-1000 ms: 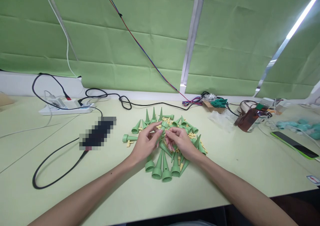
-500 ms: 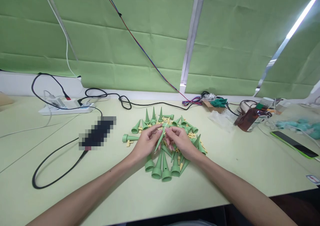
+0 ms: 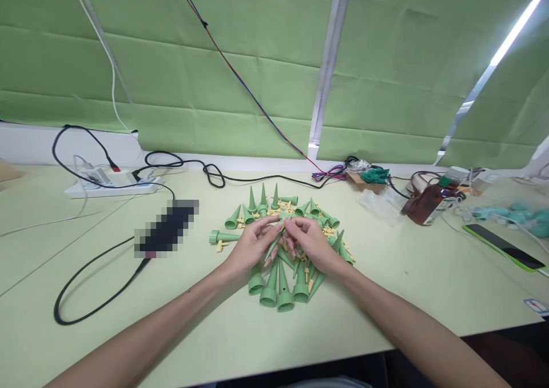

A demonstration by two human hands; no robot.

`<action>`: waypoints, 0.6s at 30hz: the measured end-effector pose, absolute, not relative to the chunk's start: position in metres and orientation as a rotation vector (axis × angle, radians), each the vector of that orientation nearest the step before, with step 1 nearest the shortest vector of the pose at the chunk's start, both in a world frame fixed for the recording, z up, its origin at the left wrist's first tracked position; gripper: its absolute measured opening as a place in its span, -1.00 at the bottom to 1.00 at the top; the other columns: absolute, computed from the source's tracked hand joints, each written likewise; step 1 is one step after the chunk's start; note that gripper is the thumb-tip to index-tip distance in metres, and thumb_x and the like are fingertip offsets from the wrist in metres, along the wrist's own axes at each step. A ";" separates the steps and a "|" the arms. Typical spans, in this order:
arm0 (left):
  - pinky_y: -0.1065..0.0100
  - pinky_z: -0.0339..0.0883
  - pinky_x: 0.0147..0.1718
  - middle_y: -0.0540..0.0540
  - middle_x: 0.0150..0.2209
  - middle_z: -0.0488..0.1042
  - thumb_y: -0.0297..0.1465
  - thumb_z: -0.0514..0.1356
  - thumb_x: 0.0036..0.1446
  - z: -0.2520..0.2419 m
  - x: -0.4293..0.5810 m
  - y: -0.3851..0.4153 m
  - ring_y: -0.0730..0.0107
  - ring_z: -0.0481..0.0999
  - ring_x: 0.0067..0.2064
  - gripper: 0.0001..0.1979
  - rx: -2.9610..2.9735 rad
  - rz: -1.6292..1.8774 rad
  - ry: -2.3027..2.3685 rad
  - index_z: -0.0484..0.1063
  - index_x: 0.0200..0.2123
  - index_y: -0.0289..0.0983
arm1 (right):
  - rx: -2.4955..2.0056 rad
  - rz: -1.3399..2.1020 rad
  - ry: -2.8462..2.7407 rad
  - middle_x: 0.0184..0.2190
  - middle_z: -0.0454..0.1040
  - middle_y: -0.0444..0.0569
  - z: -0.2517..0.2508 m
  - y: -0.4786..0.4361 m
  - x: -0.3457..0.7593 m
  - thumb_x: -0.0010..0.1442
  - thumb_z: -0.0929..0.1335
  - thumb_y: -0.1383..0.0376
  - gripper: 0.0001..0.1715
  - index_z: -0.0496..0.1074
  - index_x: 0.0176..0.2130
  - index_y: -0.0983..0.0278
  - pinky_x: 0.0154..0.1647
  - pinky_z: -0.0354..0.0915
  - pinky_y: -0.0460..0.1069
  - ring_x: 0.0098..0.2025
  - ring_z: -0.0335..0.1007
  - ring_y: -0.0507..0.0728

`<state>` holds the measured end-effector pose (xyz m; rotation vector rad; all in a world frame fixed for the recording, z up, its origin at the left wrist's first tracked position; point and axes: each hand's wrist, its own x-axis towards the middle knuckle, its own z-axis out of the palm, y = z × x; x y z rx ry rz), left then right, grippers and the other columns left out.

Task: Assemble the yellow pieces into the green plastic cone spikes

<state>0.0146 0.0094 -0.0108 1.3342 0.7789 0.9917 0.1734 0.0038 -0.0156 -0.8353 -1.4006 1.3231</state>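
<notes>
A heap of green cone-shaped plastic spikes (image 3: 278, 285) and small yellow valve pieces (image 3: 329, 232) lies on the pale green table (image 3: 214, 331). Both my hands meet over the middle of the heap. My left hand (image 3: 251, 248) is closed round one green spike (image 3: 274, 245), which points down toward me. My right hand (image 3: 311, 242) pinches at the spike's wide upper end with thumb and forefinger; what is between those fingertips is too small to name.
A black cable (image 3: 94, 296) loops across the left of the table, by a blurred dark object (image 3: 165, 230) and a white power strip (image 3: 111, 185). A brown bottle (image 3: 429, 202), plastic bags and a phone (image 3: 506, 248) lie at the right. Green blinds hang behind.
The spike has turned in my left hand from lying nearly level to pointing down toward me. Both hands have stayed over the heap, fingertips still together at its wide end.
</notes>
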 end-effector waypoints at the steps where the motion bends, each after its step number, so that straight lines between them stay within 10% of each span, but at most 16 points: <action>1: 0.51 0.08 -0.75 0.03 -0.53 0.42 -0.14 0.26 0.15 -0.011 0.015 0.009 0.59 0.25 -0.69 -0.53 1.329 0.987 0.770 0.37 0.01 -0.32 | -0.841 1.318 -1.405 -0.71 0.31 -0.22 -0.016 0.004 0.173 0.22 0.34 -0.06 -0.48 0.31 -0.52 0.28 -0.70 0.12 -0.13 -0.72 0.16 -0.06; 18: 0.52 0.08 -0.75 0.08 -0.57 0.39 -0.16 0.27 0.15 -0.013 0.013 0.010 0.61 0.23 -0.72 -0.56 1.321 0.975 0.744 0.33 -0.02 -0.32 | -0.856 1.304 -1.435 -0.72 0.31 -0.22 -0.014 0.003 0.174 0.22 0.35 -0.05 -0.48 0.31 -0.53 0.28 -0.70 0.09 -0.12 -0.73 0.14 -0.06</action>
